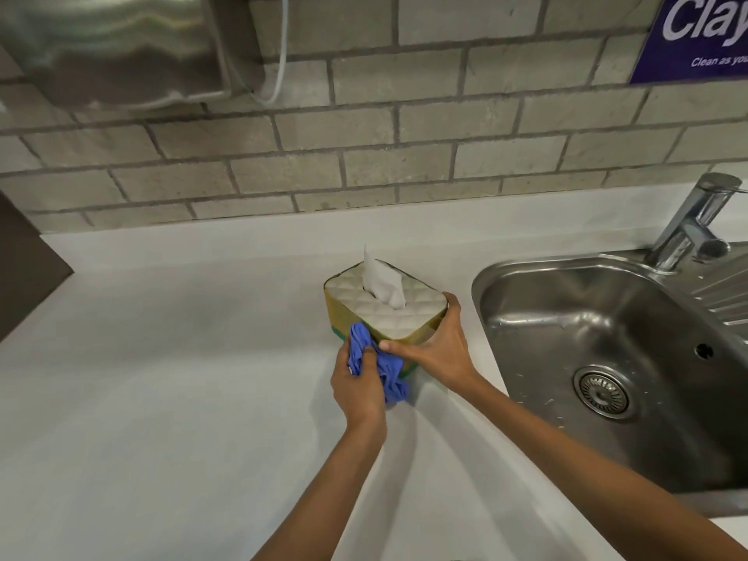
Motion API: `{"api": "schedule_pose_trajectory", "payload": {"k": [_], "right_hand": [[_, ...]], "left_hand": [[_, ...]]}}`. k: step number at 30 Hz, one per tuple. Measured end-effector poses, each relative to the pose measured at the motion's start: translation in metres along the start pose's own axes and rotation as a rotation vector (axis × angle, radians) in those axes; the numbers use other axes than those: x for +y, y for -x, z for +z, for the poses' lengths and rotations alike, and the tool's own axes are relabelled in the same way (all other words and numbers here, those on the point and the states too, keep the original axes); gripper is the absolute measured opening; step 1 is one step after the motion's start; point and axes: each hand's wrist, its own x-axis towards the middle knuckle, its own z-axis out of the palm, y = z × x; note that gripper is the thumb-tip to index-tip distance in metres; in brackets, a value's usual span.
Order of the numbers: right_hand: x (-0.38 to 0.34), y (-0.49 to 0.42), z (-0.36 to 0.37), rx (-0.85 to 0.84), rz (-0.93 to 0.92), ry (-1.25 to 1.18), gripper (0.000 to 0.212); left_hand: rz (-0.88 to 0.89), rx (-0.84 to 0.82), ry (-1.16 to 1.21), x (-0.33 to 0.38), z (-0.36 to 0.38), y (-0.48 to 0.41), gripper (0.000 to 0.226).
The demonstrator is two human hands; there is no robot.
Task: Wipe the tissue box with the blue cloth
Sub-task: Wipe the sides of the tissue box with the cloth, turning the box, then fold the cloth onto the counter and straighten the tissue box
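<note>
The tissue box (360, 299) stands on the white counter (182, 378), with a quilted white top, yellow and green sides, and a white tissue (382, 281) sticking up from its slot. My right hand (439, 344) grips the box's near right corner, thumb across the front edge. A crumpled blue cloth (362, 358) is bunched in my left hand (356, 384) and pressed against the box's near front side. The cloth and my hands hide the lower front face of the box.
A steel sink (599, 350) with a drain and a chrome tap (692, 220) lies just right of the box. A grey brick wall (364, 135) runs behind the counter. A paper towel dispenser (121, 46) hangs top left, a purple sign (696, 38) top right.
</note>
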Motion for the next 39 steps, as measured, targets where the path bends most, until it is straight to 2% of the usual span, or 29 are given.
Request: {"api": "schedule_pose_trajectory", "payload": {"k": [5,6,9,11,15,18,24,31,35,39], "right_hand": [[0.006,0.004,-0.008,-0.092,0.009,-0.083,0.111],[0.006,0.003,-0.010,-0.103,0.024,-0.103,0.100],[0.006,-0.002,-0.018,-0.123,0.013,-0.170,0.049],[0.006,-0.003,-0.021,-0.125,-0.007,-0.160,0.038],[0.005,-0.002,-0.020,-0.130,-0.013,-0.177,0.035],[0.006,0.000,-0.015,-0.074,-0.006,-0.203,0.036],[0.013,0.008,-0.008,-0.032,0.018,-0.283,0.031],[0.015,0.025,-0.005,-0.012,0.031,-0.284,0.038],[0.014,0.025,-0.002,-0.007,0.024,-0.263,0.040],[0.010,0.021,-0.003,-0.063,0.060,-0.200,0.048]], "left_hand": [[-0.012,0.010,-0.002,0.000,-0.004,-0.021,0.034],[-0.021,0.007,0.001,0.002,-0.006,-0.027,0.031],[-0.025,0.006,0.010,0.010,-0.008,-0.041,0.013],[-0.024,0.011,0.007,0.016,-0.009,-0.051,0.024],[-0.010,0.011,-0.015,0.022,-0.011,-0.060,0.029],[-0.029,-0.011,-0.054,0.023,-0.012,-0.060,0.029],[-0.173,-0.131,-0.160,0.026,-0.031,-0.059,0.025],[-0.244,-0.207,-0.291,0.022,-0.053,-0.031,0.020],[-0.282,-0.224,-0.215,0.021,-0.058,-0.018,0.019],[-0.415,-0.248,-0.043,0.019,-0.068,-0.006,0.016]]}}
